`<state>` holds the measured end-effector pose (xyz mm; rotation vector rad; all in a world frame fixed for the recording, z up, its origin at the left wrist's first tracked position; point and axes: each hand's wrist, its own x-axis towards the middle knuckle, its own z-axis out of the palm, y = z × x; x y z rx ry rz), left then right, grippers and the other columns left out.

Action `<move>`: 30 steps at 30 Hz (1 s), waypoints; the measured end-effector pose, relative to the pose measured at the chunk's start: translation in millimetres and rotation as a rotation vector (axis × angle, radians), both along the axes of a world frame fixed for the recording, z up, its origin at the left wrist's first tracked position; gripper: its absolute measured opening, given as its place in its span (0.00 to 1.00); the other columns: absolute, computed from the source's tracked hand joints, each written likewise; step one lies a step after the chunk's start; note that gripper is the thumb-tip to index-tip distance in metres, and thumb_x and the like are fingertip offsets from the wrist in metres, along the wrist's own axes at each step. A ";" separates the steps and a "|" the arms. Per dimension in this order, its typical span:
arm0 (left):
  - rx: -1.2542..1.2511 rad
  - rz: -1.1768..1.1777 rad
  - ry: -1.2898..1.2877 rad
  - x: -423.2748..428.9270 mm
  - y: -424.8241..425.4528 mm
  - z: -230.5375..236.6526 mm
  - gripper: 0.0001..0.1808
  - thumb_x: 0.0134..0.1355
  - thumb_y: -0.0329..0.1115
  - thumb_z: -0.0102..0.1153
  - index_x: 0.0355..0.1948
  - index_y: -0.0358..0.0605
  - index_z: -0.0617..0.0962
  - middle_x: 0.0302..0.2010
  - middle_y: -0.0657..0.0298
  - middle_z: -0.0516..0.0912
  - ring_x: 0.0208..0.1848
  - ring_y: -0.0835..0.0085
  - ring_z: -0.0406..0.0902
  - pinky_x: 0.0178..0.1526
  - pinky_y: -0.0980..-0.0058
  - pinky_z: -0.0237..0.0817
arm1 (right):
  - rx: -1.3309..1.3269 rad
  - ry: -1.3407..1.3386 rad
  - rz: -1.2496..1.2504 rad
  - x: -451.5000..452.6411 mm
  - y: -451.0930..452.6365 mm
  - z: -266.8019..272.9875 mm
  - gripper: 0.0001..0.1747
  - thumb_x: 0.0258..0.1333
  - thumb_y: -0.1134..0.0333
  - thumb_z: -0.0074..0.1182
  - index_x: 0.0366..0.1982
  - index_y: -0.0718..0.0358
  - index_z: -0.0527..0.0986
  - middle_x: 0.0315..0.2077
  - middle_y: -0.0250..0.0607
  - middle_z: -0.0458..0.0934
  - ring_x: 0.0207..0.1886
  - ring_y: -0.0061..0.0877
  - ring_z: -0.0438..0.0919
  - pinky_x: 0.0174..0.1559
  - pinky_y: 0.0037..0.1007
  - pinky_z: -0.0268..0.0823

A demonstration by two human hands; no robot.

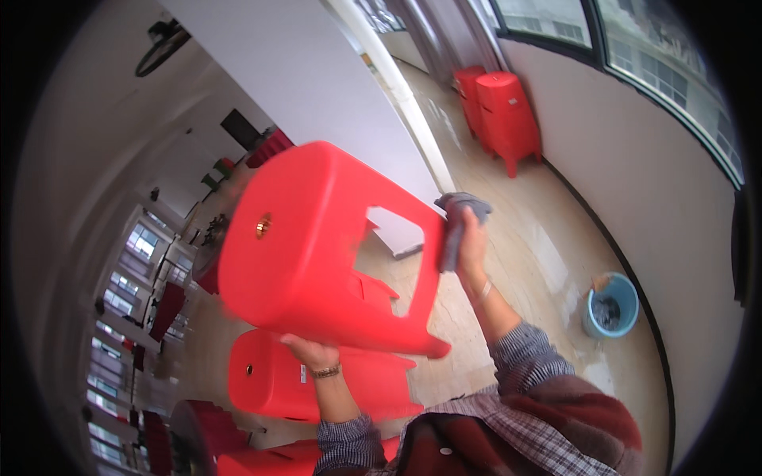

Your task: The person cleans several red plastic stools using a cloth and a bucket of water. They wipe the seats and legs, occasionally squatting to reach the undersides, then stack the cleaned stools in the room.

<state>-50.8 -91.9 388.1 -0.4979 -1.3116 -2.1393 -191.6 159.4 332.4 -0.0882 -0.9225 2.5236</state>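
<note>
A red plastic stool (333,250) is held up and tilted before me, with its seat turned to the left. My left hand (312,354) supports it from below at the seat end; the fingers are partly hidden behind it. At the leg end, my right hand (472,241) grips a grey cloth (455,229) and presses it against the stool's side. A round brass-coloured ring lines the hole in the seat. Behind and below my left hand is another red plastic stool (256,381), bearing a small label.
More red plastic (268,461) shows at the bottom edge. Stacked red stools (506,113) stand by the windowed wall at upper right. A blue bucket (628,315) with dark contents is on the tiled floor at right. A white pillar (333,77) rises ahead; tables with dark red cloths (208,425) stand left.
</note>
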 end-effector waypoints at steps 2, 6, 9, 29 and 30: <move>-0.042 -0.039 0.005 0.0 1.1 -2.4 0.45 0.53 0.66 0.56 0.62 0.45 0.64 0.57 0.66 0.72 0.56 0.70 0.70 0.56 0.67 0.67 | -0.012 0.228 0.043 14.9 3.4 26.7 0.20 0.61 0.61 0.49 0.50 0.67 0.70 0.43 0.36 0.75 0.46 0.21 0.72 0.51 0.25 0.63; 0.009 -0.090 -0.088 -9.9 22.9 -13.8 0.44 0.53 0.64 0.58 0.61 0.44 0.65 0.57 0.64 0.72 0.56 0.67 0.71 0.55 0.65 0.68 | 0.715 0.529 -0.111 4.6 -4.6 79.2 0.21 0.56 0.62 0.54 0.48 0.68 0.70 0.47 0.45 0.72 0.49 0.30 0.72 0.54 0.31 0.61; 0.057 -0.023 -0.149 -18.1 32.4 -19.8 0.44 0.52 0.63 0.60 0.60 0.42 0.66 0.56 0.63 0.72 0.56 0.66 0.71 0.54 0.64 0.69 | 0.810 0.379 0.127 -39.1 2.2 80.7 0.21 0.56 0.55 0.52 0.42 0.67 0.73 0.43 0.48 0.73 0.44 0.31 0.73 0.48 0.32 0.64; -0.312 -0.297 -0.209 -68.1 -64.6 -60.4 0.46 0.44 0.64 0.66 0.56 0.40 0.70 0.50 0.64 0.76 0.49 0.74 0.75 0.48 0.71 0.72 | -0.088 -0.032 1.026 -67.8 29.2 -71.0 0.31 0.59 0.48 0.52 0.50 0.69 0.70 0.41 0.43 0.79 0.39 0.27 0.79 0.43 0.27 0.74; -0.357 -0.381 -0.208 -68.8 -75.2 -55.2 0.48 0.44 0.66 0.65 0.57 0.39 0.69 0.52 0.65 0.75 0.50 0.75 0.74 0.47 0.72 0.71 | -0.004 -0.012 0.924 -58.9 27.1 -62.9 0.31 0.59 0.49 0.53 0.51 0.69 0.70 0.42 0.42 0.78 0.41 0.26 0.79 0.44 0.27 0.73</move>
